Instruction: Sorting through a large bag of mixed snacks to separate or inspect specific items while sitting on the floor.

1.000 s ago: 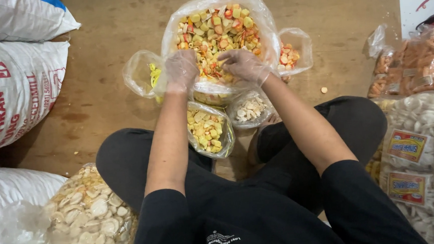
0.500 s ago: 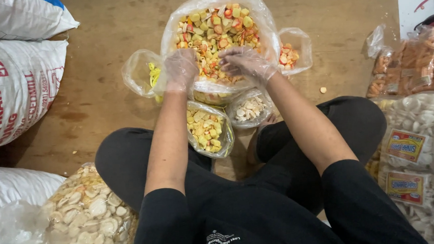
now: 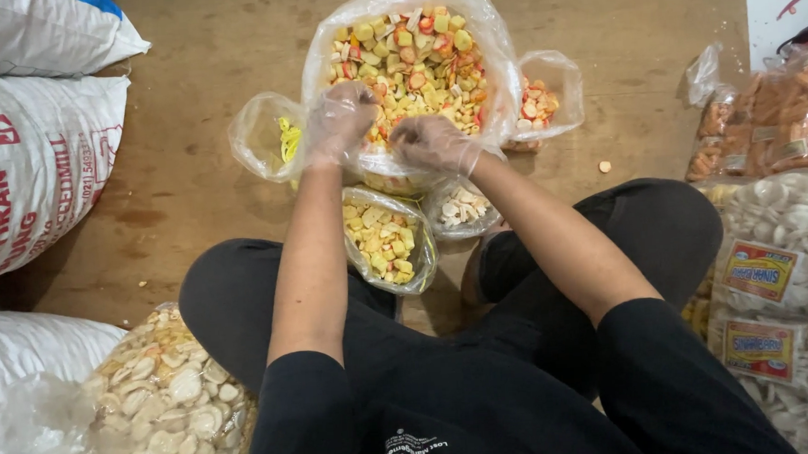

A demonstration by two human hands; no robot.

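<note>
While the person sat cross-legged on the wooden floor (image 3: pixel 198 173), both hands worked inside thin clear plastic gloves at the near rim of the big clear bag (image 3: pixel 496 56) of mixed yellow, red and pale crackers. The left hand (image 3: pixel 338 120) was curled, its fingers bent down onto the cracker heap near the bag's left side; whether it pinched any pieces could not be told. The right hand (image 3: pixel 432 143) was closed into a loose fist just beside it, low at the rim, and what it held was hidden.

Four smaller clear bags ringed the big one: one with yellow pieces (image 3: pixel 266 137) at its left, one with reddish pieces (image 3: pixel 545 100) at its right, one of yellow crackers (image 3: pixel 386 242) and one of pale crackers (image 3: pixel 458 206) nearer the knees. White woven sacks with red print (image 3: pixel 23 164) lay along the floor's left edge. A bag of pale round chips (image 3: pixel 165 405) sat at the near left. Packs with yellow-and-red labels (image 3: pixel 761 273) were stacked at the right edge, orange snack packs (image 3: pixel 767 116) beyond them.
</note>
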